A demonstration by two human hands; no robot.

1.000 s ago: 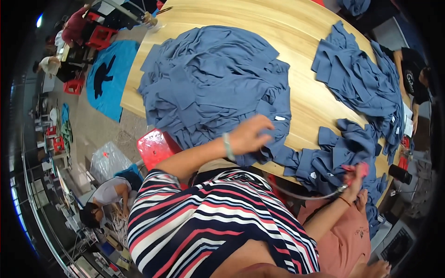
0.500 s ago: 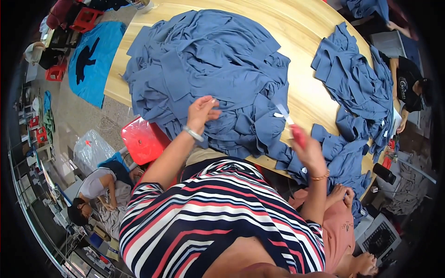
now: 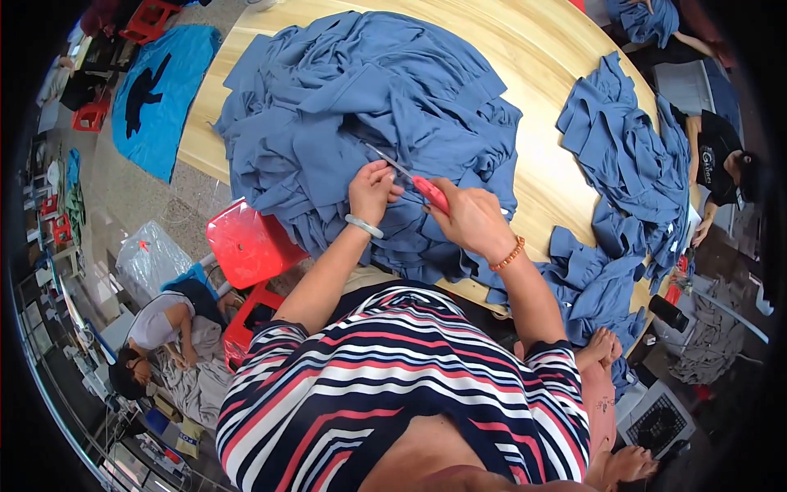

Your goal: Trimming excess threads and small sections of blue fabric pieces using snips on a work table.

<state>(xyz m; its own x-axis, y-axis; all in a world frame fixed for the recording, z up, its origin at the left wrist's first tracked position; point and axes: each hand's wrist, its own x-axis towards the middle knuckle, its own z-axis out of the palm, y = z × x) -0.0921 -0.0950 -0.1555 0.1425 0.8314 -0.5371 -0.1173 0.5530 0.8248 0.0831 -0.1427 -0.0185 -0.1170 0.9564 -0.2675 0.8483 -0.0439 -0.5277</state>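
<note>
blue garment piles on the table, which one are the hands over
The large heap on the left: the left hand and right hand are both over it. The smaller pile along the right has neither.

Blue garments (image 3: 352,107) — red tool handle (image 3: 429,194) — multicoloured striped shirt (image 3: 385,361).

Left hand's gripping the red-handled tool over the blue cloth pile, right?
No, wrong hand: the head view shows the right hand gripping the red-handled tool over the blue cloth pile.
</note>
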